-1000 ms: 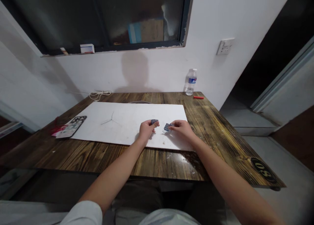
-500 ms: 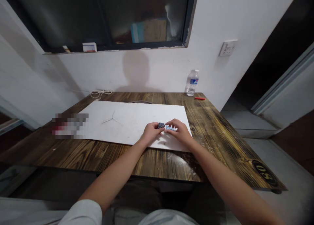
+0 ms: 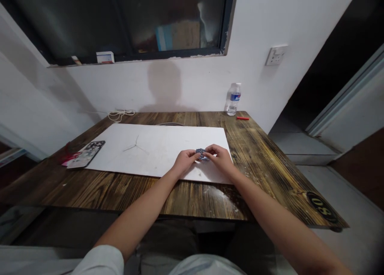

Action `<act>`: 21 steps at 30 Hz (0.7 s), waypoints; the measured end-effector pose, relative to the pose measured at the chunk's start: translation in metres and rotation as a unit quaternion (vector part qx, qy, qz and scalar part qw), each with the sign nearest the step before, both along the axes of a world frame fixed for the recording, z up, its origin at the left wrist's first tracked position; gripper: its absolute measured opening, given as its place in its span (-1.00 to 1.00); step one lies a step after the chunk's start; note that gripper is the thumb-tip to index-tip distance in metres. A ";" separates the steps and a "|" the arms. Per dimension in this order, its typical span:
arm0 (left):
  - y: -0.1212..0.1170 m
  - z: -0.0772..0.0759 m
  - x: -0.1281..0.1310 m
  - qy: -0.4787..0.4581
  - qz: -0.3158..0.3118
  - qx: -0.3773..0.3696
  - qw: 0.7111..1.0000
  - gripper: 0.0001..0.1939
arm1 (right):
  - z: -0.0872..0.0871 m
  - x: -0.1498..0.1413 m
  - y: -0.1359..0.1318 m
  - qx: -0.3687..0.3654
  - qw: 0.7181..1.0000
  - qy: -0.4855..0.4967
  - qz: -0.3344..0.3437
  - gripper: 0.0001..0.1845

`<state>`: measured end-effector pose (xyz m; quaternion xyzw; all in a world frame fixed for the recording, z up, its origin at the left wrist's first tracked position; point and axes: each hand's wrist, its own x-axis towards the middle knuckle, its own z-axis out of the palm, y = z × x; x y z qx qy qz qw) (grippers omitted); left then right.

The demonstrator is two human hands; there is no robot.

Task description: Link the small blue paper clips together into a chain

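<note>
Left hand and right hand close together, fingertips of both pinching small blue parts between them, over white board on worktop; joined or not, cannot tell. Beyond right hand: clear bottle, fill level unclear. Far beyond, left of left hand: small box on window ledge, contents hidden.
</note>
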<state>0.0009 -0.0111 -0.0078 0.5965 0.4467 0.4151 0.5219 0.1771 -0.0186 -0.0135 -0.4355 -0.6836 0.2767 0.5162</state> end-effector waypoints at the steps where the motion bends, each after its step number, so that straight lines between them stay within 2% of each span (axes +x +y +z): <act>1: 0.001 -0.001 -0.001 0.007 0.004 0.007 1.000 -0.66 | 0.000 0.000 0.000 -0.004 1.000 0.001 0.006 -0.80; 10: 0.003 -0.005 -0.006 0.067 0.022 0.039 0.997 -0.66 | -0.005 -0.003 0.003 -0.048 0.996 0.040 0.061 -0.77; 14: 0.002 -0.004 -0.005 0.072 0.032 0.033 0.996 -0.66 | -0.003 -0.002 0.003 -0.050 0.997 0.039 0.034 -0.77; 21: -0.002 0.007 0.000 0.024 0.045 0.012 0.999 -0.67 | -0.001 0.000 0.004 -0.064 0.996 0.063 -0.005 -0.77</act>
